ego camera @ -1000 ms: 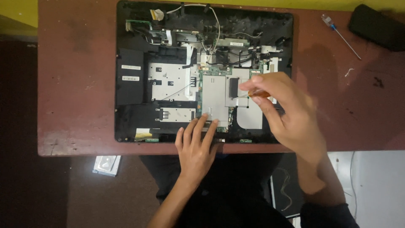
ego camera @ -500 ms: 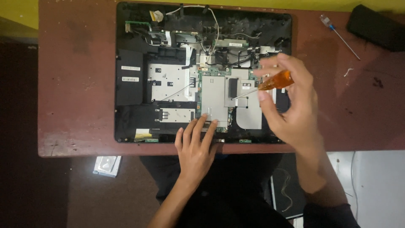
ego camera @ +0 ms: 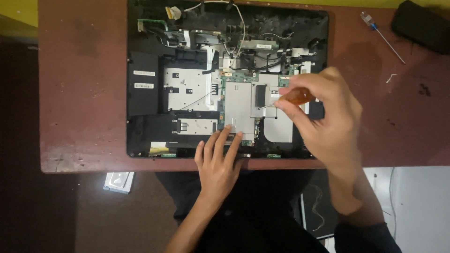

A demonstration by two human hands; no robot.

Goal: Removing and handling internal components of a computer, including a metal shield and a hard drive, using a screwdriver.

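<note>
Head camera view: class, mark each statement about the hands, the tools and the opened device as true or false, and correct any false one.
1. The right hand holds an orange-handled screwdriver. True.
2. The left hand is lifted clear of the opened device. False: its fingers rest on the device's near edge.
3. A second screwdriver lies on the table, to the right. True.
4. The device's back cover is on. False: the circuit board and wires are exposed.
</note>
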